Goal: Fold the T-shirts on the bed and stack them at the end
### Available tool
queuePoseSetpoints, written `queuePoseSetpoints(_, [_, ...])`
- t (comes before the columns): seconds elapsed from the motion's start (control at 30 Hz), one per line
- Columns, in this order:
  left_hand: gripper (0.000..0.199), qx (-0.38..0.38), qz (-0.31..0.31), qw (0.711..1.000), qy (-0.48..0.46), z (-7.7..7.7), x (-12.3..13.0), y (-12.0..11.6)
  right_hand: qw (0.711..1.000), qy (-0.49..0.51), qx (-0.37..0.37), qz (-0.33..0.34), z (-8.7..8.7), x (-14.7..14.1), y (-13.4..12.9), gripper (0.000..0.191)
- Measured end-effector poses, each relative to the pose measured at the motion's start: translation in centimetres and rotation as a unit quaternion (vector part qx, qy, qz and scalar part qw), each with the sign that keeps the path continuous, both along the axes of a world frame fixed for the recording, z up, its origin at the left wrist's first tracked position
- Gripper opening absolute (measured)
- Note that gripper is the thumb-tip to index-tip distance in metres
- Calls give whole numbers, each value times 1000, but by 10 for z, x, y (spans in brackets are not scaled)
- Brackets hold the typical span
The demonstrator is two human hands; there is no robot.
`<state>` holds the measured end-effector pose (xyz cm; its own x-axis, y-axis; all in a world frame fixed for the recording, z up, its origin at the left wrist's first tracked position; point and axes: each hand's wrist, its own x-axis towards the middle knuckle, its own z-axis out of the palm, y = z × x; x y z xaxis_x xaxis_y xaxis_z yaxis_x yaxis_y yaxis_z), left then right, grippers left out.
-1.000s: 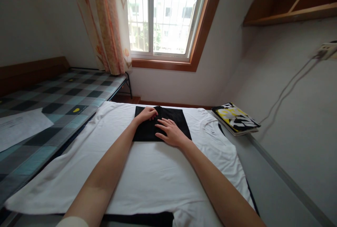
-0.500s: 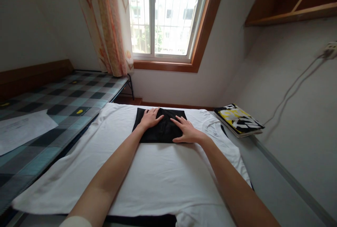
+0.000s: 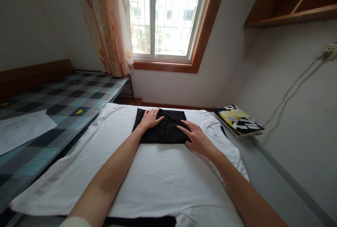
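A black folded cloth lies flat on a white T-shirt that is spread over the table. My left hand rests on the cloth's left part, palm down and fingers spread. At its right edge is my right hand, open, with its fingertips over the cloth and the rest over the white fabric. Neither hand grips anything. Beneath the shirt's near hem a strip of black material shows; what it belongs to is hidden.
To the left stands a bed with a checked mattress and a paper sheet on it. A yellow, black and white book or folded item sits at the table's right edge. A cable runs down the right wall.
My right hand has slid to the right and slightly toward me, uncovering more of the black cloth. My left hand has stayed in place.
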<state>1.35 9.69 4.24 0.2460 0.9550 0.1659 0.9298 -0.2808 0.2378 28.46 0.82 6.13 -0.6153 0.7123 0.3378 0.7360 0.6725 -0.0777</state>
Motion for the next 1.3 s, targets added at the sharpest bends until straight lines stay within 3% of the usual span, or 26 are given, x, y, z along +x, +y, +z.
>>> queuePoseSetpoints(0.17, [68, 16, -1, 1000, 1, -3, 0, 1, 995, -60, 58, -58, -1, -9, -4, 59])
queuePoseSetpoints(0.37, [64, 24, -5, 1000, 1, -4, -1, 1, 986, -123, 45, -108, 8, -9, -9, 48])
queuePoseSetpoints(0.53, [61, 30, -3, 1000, -4, -6, 0, 2, 985, -123, 49, -111, 9, -12, -10, 45])
queuePoseSetpoints(0.77, [48, 108, -26, 993, -29, -4, 11, -1, 988, -117, 49, -88, 2, -24, -6, 42])
queuePoseSetpoints(1.03, [37, 22, -8, 997, -68, -1, 17, 5, 985, -139, 35, -97, -2, -28, -5, 40])
queuePoseSetpoints(1.2, [41, -42, 89, 989, -112, 2, 25, 20, 985, -132, 25, -105, -2, -28, -6, 41])
queuePoseSetpoints(1.3, [42, -49, 117, 986, -106, 3, 29, 31, 985, -130, 22, -108, -3, -28, -6, 41])
